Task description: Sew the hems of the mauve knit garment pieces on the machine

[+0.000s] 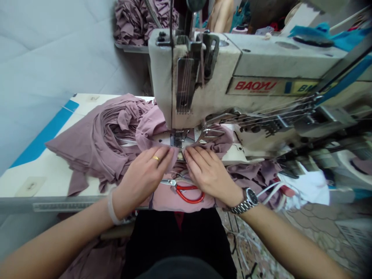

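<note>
My left hand (143,174) lies flat, fingers stretched forward, pressing mauve fabric (151,128) just left of the presser foot (178,140) of a white sewing machine (261,73). A gold ring is on one finger. My right hand (207,170), with a metal watch at the wrist, rests fingers out on the same fabric just right of the foot. Both sets of fingertips nearly meet in front of the needle. Red-handled scissors (186,190) lie on the fabric between my wrists.
A heap of folded mauve pieces (95,143) covers the white table (43,170) at left. More mauve fabric (136,19) is piled behind the machine. Thread lines and metal guides (276,120) run along the machine's right side. White cloth (308,186) hangs at right.
</note>
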`<state>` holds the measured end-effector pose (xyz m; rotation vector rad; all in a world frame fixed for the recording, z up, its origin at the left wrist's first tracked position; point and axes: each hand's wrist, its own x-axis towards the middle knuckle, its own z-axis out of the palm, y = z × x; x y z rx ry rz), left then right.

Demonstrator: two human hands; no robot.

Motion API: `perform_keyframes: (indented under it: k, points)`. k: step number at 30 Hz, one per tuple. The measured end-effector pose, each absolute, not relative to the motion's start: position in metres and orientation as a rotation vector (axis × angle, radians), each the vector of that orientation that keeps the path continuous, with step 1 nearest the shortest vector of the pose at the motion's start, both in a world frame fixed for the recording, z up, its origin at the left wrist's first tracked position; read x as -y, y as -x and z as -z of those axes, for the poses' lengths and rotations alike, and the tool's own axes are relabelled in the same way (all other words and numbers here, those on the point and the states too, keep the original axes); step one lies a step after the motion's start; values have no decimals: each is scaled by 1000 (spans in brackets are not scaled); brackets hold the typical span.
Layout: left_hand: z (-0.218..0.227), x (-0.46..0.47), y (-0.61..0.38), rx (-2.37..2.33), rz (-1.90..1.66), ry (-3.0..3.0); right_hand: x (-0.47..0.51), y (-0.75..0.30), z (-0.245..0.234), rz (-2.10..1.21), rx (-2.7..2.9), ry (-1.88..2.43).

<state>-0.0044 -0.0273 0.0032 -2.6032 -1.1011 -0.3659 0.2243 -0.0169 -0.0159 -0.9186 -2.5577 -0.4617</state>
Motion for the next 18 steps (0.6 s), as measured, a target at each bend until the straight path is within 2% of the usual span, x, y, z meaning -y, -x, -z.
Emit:
perform_keyframes:
  k: [8, 18]
  points:
    - [0, 33, -12, 1238, 350, 2452, 23, -196, 19, 94, 2212, 1175]
    - [4, 31, -12, 1251, 376, 2494, 28, -189, 21, 139, 2243, 1262]
